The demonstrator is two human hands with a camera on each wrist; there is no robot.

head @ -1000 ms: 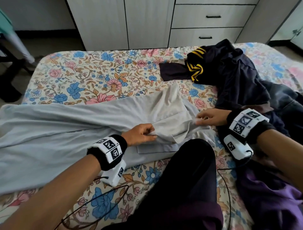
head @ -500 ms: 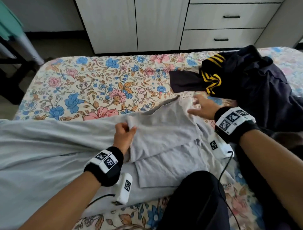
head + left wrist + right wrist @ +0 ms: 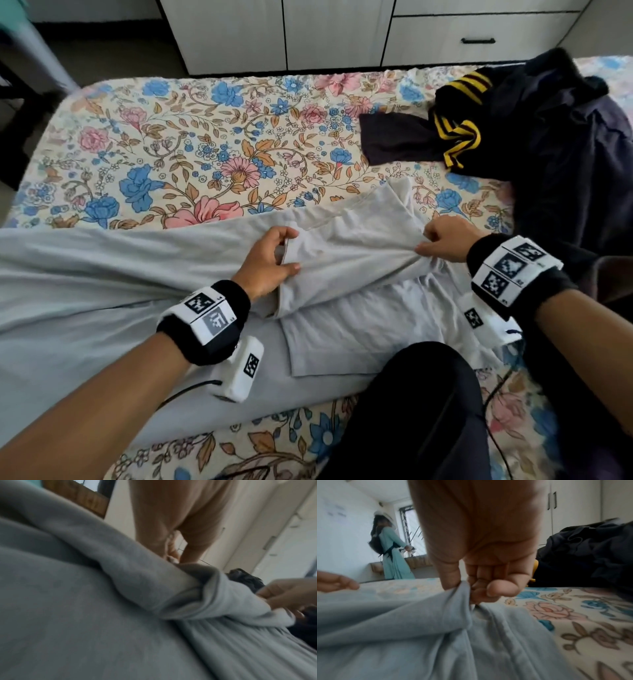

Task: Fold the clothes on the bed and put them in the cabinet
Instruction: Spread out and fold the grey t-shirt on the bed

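Note:
A light grey garment (image 3: 102, 274) lies spread across the floral bed (image 3: 205, 137), reaching past the left edge of the head view. Its short sleeve (image 3: 349, 246) is folded over the body of the garment. My left hand (image 3: 289, 250) grips the sleeve's hemmed edge between curled fingers and thumb. My right hand (image 3: 423, 241) pinches a bunch of the same grey cloth (image 3: 402, 628) at the sleeve's right end, shown close up in the right wrist view (image 3: 465, 588). In the left wrist view my left fingers (image 3: 171, 553) reach down behind a grey fold (image 3: 137, 581).
A heap of dark clothes (image 3: 548, 154), one with yellow stripes, lies on the bed's far right. White cabinet doors (image 3: 239, 34) and a drawer with a black handle (image 3: 478, 41) stand beyond the bed. My knee in black trousers (image 3: 428, 411) rests on the near edge.
Both hands have carried the sleeve away from my knee and onto the garment. The right hand lay flat half a second ago and now pinches the cloth. The left hand has shifted to the sleeve's hem.

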